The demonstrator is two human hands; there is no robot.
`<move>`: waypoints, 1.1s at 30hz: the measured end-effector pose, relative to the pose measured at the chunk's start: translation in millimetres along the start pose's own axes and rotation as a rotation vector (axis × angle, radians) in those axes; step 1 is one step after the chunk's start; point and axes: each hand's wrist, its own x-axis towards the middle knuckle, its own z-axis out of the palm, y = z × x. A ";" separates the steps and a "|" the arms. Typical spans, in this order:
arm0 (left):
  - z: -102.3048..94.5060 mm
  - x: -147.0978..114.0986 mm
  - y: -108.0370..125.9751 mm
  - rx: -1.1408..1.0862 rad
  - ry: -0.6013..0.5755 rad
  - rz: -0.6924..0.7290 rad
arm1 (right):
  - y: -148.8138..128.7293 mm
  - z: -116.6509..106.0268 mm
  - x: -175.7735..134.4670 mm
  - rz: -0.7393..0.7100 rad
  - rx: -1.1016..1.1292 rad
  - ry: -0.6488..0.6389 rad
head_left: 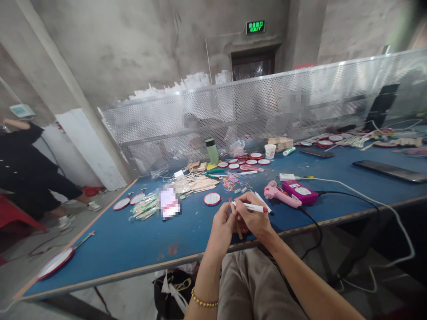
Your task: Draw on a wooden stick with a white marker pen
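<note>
My left hand (223,224) is closed on a flat wooden craft stick (239,232), held at a slant above the table's front edge. In my right hand (254,220) is a white marker (256,207) with a red end, gripped like a pen. Its tip is at the upper part of the stick, which looks red there; whether it touches is hidden by my fingers. Just beyond my hands lies a round white disc with a red rim (212,199). Another pen (263,202) rests beside my right hand.
Right of my hands lie a pink glue gun (282,194) and a purple box (302,192) with cables. Wooden sticks (203,183), a phone (169,203), a green bottle (211,152) and a paper cup (270,151) stand or lie farther back. A person (28,164) is at far left.
</note>
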 end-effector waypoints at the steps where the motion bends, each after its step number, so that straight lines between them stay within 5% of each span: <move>1: -0.1 0.0 0.1 -0.001 -0.002 -0.001 | 0.3 -0.1 -0.1 -0.002 0.001 0.001; 33: 1.2 -1.3 4.1 -0.020 -0.011 -0.007 | 0.7 -0.1 0.3 -0.010 0.021 0.029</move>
